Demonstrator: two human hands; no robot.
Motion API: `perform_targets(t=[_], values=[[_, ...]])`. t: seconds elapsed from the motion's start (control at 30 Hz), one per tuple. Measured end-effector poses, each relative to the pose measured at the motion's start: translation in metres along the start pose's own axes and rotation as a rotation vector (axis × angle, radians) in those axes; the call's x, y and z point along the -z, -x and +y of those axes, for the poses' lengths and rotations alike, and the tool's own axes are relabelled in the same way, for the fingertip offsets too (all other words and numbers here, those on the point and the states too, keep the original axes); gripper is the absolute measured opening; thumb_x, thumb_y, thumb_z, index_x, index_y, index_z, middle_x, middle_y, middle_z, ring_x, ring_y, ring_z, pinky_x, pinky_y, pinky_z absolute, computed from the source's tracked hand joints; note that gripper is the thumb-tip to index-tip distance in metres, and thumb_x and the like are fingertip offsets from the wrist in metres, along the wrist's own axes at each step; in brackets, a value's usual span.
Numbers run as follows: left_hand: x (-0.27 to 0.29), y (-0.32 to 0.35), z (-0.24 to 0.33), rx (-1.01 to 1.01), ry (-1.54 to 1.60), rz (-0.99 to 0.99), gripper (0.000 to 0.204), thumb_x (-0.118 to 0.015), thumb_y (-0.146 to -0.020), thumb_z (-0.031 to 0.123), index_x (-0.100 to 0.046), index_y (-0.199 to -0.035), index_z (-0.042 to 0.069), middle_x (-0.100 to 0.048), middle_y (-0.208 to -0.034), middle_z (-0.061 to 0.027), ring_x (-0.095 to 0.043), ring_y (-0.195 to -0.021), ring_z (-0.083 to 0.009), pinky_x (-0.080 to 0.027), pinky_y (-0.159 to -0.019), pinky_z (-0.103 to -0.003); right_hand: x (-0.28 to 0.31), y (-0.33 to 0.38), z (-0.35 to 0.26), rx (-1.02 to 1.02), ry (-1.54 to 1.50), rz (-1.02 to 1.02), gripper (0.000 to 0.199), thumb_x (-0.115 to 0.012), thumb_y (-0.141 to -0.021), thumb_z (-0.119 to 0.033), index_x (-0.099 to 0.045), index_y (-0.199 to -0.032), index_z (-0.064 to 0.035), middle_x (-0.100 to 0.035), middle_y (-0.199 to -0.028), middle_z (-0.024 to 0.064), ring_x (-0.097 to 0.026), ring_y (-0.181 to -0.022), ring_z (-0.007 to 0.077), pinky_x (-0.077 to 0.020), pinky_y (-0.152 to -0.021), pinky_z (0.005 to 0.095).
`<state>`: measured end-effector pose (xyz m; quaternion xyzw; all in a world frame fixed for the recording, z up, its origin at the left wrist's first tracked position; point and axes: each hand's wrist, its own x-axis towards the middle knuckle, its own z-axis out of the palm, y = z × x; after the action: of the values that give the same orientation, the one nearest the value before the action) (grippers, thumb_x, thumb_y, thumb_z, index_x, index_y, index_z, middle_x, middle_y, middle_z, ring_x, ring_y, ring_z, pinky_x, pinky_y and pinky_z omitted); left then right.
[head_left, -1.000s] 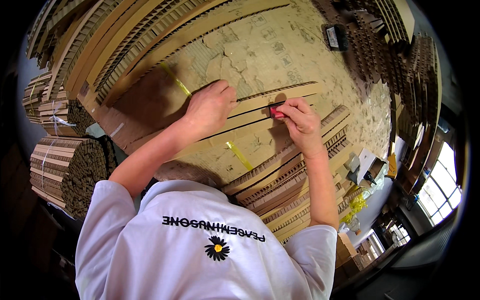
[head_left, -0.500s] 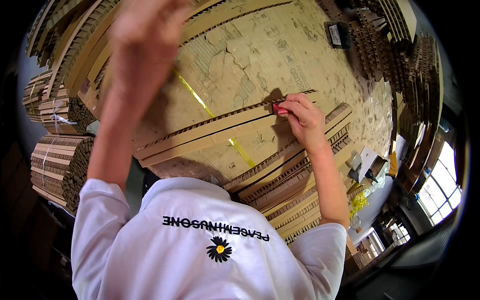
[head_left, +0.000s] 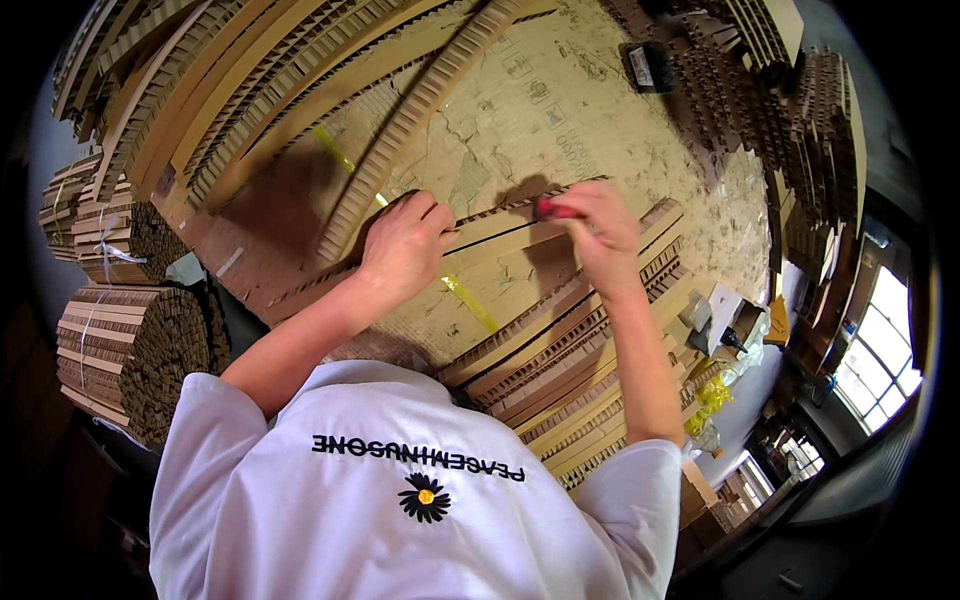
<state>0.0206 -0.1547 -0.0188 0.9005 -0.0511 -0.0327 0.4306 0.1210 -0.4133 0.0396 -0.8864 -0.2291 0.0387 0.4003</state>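
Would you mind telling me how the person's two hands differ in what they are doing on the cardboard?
The left hand lies knuckles up, pressing on the honeycomb cardboard strip with nothing in it; the right hand is curled around a small red tool. The left hand sits nearer the yellow tape, the right farther along. Both are bare and rest on the same strip.

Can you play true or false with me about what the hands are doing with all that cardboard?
1. The right hand holds a small red tool. True.
2. The left hand is up in the air. False: it presses on the honeycomb cardboard strip.
3. Yellow tape shows on the cardboard. True.
4. The bundles at the left are tied with red rope. False: pale straps bind them.
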Motion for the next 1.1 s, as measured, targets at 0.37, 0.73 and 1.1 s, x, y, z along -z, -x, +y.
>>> perform_targets(t=[0.37,0.73,1.1], values=[[-0.003,0.001,-0.004,-0.08,0.039,0.096,0.016,-0.075,-0.083,0.004,-0.061,-0.091,0.006,-0.056,-0.089,-0.0107,-0.062,-0.084,-0.0338,-0.051,-0.068,-0.044,0.001,0.033,-0.001,-0.128,-0.162,-0.071,0.023,-0.08,-0.082,0.007,-0.076,-0.102,-0.0044,-0.065,-0.099,0.0044,-0.064,-0.088,0.0171,-0.0528,-0.076,0.0277],[-0.004,0.002,-0.005,-0.06,0.03,0.084,0.016,-0.075,-0.085,0.006,-0.062,-0.092,0.006,-0.057,-0.091,-0.0103,-0.063,-0.084,-0.0336,-0.051,-0.069,-0.045,-0.004,0.028,0.009,0.019,0.028,-0.181,0.028,-0.081,-0.072,0.005,-0.074,-0.097,-0.0061,-0.067,-0.096,0.0065,-0.067,-0.084,0.0248,-0.054,-0.068,0.0342],[0.013,0.015,0.018,-0.118,-0.108,-0.07,0.07,-0.089,-0.071,0.024,-0.056,-0.129,0.001,-0.057,-0.122,-0.0152,-0.055,-0.111,-0.0359,-0.046,-0.091,-0.048,-0.004,0.025,0.019,0.159,0.165,-0.167,0.032,-0.083,-0.067,0.004,-0.076,-0.094,-0.011,-0.071,-0.096,0.005,-0.071,-0.085,0.0257,-0.0575,-0.067,0.034]])
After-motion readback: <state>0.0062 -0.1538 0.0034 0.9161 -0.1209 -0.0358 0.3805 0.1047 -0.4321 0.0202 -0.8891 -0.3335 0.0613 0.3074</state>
